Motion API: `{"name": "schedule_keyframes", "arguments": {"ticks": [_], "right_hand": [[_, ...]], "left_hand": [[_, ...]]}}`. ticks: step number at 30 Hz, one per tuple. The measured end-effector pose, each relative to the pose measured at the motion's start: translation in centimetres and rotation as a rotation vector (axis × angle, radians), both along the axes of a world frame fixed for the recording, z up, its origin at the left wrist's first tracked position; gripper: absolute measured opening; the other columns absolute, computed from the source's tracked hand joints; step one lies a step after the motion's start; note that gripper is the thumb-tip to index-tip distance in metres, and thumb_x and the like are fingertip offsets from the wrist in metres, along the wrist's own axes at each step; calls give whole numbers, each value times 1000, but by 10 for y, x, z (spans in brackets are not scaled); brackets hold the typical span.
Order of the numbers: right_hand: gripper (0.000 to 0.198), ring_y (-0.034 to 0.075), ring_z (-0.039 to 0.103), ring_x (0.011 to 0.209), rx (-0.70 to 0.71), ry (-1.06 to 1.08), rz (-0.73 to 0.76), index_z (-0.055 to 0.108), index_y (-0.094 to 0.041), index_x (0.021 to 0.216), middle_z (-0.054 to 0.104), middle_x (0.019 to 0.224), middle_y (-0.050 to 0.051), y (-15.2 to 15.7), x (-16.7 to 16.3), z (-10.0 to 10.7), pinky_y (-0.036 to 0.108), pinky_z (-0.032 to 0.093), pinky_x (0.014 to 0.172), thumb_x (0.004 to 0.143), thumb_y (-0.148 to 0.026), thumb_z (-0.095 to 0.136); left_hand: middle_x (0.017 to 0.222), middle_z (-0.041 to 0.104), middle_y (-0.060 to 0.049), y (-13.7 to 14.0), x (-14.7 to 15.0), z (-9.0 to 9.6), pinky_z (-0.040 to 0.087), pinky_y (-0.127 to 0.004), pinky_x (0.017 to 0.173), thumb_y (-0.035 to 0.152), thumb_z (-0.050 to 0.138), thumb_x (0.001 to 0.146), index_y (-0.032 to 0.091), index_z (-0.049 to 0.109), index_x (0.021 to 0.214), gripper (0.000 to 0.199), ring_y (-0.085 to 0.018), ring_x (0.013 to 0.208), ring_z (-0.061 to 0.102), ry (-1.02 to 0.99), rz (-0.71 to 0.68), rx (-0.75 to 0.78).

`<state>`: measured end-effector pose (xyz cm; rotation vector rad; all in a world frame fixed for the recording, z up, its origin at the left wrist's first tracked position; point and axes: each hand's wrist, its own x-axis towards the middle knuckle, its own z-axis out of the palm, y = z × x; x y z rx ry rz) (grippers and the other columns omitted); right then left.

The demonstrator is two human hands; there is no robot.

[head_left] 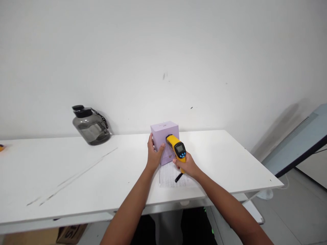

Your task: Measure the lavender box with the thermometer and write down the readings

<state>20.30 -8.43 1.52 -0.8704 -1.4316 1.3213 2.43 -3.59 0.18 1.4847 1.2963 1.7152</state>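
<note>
A lilac cardboard box (pixel 159 137) stands on the white table, slightly turned. My left hand (pixel 154 153) grips its left side, thumb on the front face and fingers around the edge. In my right hand (pixel 187 165) is a yellow and black infrared thermometer (pixel 176 144), held by its handle. Its nose points at the box's front face, very close to it; whether they touch I cannot tell. Under the box and hands lies a printed paper sheet (pixel 168 177), partly covered. A black pen (pixel 178 177) rests on that sheet below the thermometer's handle.
A grey translucent water bottle (pixel 93 127) with a black lid leans at the back left by the wall. An orange object (pixel 2 147) shows at the far left edge. A grey-blue panel (pixel 293 143) slants beyond the table's right edge. A cardboard box (pixel 71 234) sits below.
</note>
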Motion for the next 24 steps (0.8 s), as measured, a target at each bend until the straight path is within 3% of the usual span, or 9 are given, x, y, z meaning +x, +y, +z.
{"name": "schedule_keyframes", "arguments": {"ticks": [11,19,24], "right_hand": [[44,10,51,48,-63,6,11,55,-19,96,56,66,-6,-2,3,7,26,43,48,69,-46,77],[43,11,52,50,-62,-5,25,57,-19,95,56,67,-5,2,3,0,27,46,50,70,-48,77],[42,13,53,58,57,-56,-126,58,-21,99,58,74,-2,1,-1,-2,28,48,55,73,-49,75]], "left_hand": [[148,41,-15,-5,0,4,41,-53,108,57,71,76,31,27,155,94,-33,137,42,101,100,53],[148,41,-15,-4,-1,2,42,-52,108,57,71,77,32,26,155,94,-33,137,43,115,104,55],[149,40,-15,0,-3,-1,42,-52,108,59,68,79,33,24,155,91,-33,137,43,110,121,43]]}}
